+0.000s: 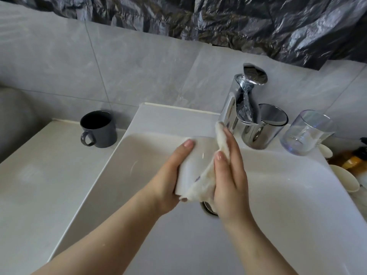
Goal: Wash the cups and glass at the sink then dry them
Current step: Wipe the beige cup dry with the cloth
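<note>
Over the white sink [297, 195] my left hand [168, 175] grips a white cup [190, 167] around its side. My right hand [228, 175] presses a cream cloth [204, 181] against the cup's right side, fingers straight along it. A dark grey mug [99, 129] stands upright on the counter to the left of the sink. A clear glass [306, 132] stands on the sink's back right rim. A smoky grey glass [272, 118] stands behind the tap, partly hidden by it.
A chrome tap [238, 108] rises at the sink's back edge, just above my right hand. The drain [208, 210] shows below the cloth. Cream cups [343, 179] and amber bottles [351, 161] crowd the right edge. Grey tiled wall behind, with dark plastic sheeting above.
</note>
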Available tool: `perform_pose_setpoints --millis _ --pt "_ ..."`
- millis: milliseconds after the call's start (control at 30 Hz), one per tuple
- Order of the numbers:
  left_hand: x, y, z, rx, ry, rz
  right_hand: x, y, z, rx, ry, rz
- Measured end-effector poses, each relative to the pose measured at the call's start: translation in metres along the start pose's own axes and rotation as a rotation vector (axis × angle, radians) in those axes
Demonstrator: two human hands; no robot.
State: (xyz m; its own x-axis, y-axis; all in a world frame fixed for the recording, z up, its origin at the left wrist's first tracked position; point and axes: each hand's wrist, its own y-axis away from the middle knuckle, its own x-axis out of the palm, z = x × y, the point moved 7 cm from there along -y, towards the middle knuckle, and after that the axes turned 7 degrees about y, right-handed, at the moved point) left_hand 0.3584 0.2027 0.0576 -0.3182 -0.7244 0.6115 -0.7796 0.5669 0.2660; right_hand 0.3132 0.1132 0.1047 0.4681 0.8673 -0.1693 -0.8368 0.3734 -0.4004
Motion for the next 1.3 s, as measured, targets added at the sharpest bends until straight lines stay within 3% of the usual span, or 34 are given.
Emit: perform_pose_setpoints --millis 67,167,367,500,633,700,767,867,933,1033,1133,1200,1300 --pt "0.002 0.001 -0.002 0.013 0.128 0.059 0.001 -0.008 0.007 -0.026 0.041 0.094" --pt "0.002 -0.002 0.000 0.004 0.198 0.087 0.002 -0.025 -0.009 0.074 -0.002 0.124" --pt "-0.008 -0.012 -0.007 -0.015 -0.153 -0.128 0.007 -0.008 -0.040 0.384 -0.295 -0.071" --pt "-0.008 -0.014 -0.002 -0.091 -0.255 -0.263 -0.006 -0.010 -0.045 0.288 -0.068 -0.050" --pt "-0.001 -0.011 0.003 -0.054 -0.208 -0.196 -0.006 -0.016 -0.026 0.031 0.187 0.050" --pt "0.004 -0.011 0.005 -0.059 -0.191 -0.076 -0.016 -0.021 -0.032 0.061 0.135 0.016" --pt "0.007 -0.009 0.000 -0.019 -0.151 -0.013 -0.027 -0.018 -0.046 0.204 0.088 -0.025" --pt "0.002 -0.009 -0.012 0.052 -0.012 0.008 0.007 0.007 -0.031 0.072 0.304 0.171" --pt "-0.002 -0.007 -0.019 0.046 0.081 -0.001 0.024 0.009 -0.019 0.073 0.204 0.188" --pt "-0.004 -0.004 -0.020 0.050 0.009 -0.003 0.020 -0.003 -0.015 0.065 0.062 0.122" --pt "0.002 -0.003 -0.013 0.033 -0.117 -0.017 -0.002 -0.007 -0.018 -0.010 0.191 0.058" --pt "0.005 -0.002 -0.001 -0.016 -0.172 -0.016 -0.022 -0.005 -0.043 0.079 0.264 0.091" --pt "0.011 0.001 0.011 0.003 -0.245 0.026 -0.033 0.021 -0.071 0.318 0.039 0.291"
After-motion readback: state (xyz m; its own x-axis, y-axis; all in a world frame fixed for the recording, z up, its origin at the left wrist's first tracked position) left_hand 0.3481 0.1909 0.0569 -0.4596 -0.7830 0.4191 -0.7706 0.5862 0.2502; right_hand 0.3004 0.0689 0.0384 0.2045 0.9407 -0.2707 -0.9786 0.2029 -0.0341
